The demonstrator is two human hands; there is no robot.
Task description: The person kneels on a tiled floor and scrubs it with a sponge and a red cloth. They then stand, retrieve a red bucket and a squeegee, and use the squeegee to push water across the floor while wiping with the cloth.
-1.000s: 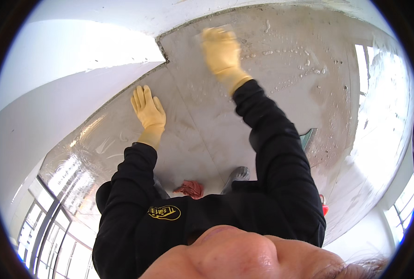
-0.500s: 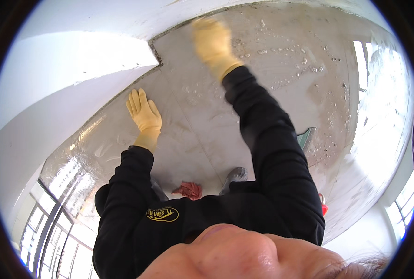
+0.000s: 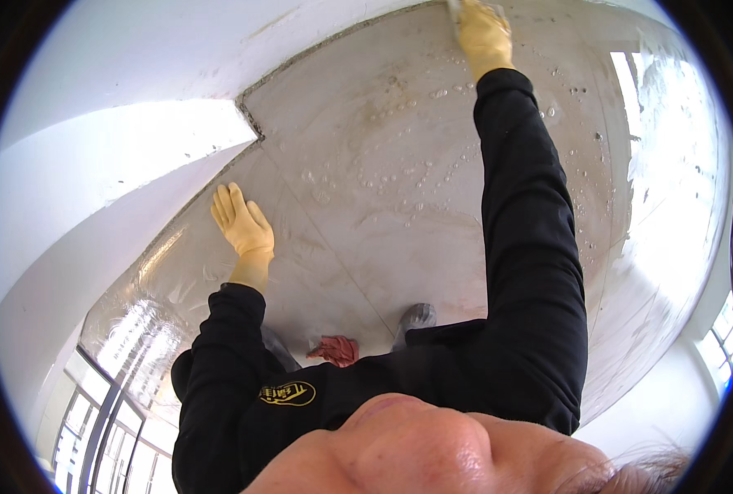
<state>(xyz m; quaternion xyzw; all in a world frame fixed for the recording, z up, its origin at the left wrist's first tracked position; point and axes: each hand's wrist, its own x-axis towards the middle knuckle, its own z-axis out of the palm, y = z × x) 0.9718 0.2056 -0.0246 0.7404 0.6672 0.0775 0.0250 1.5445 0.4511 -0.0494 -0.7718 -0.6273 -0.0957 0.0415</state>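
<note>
My left hand, in a yellow rubber glove, lies flat with its fingers stretched out on the wet grey tiled floor, close to the foot of the white wall. Far ahead, my right hand, gloved the same way, is closed near the floor's far edge. A pale edge shows beside its fingers, but the thing it belongs to is mostly hidden. Soap bubbles and brownish dirty water lie on the tiles around and below the right hand.
A crumpled red cloth lies on the floor between my feet, near a grey-covered shoe. The white wall's corner juts in at the left. Bright window reflections spread over the floor at right; a framed glass door stands lower left.
My right arm has stretched farther forward and to the right, toward the far edge of the floor. The left hand stays flat near the wall, and the view has shifted slightly.
</note>
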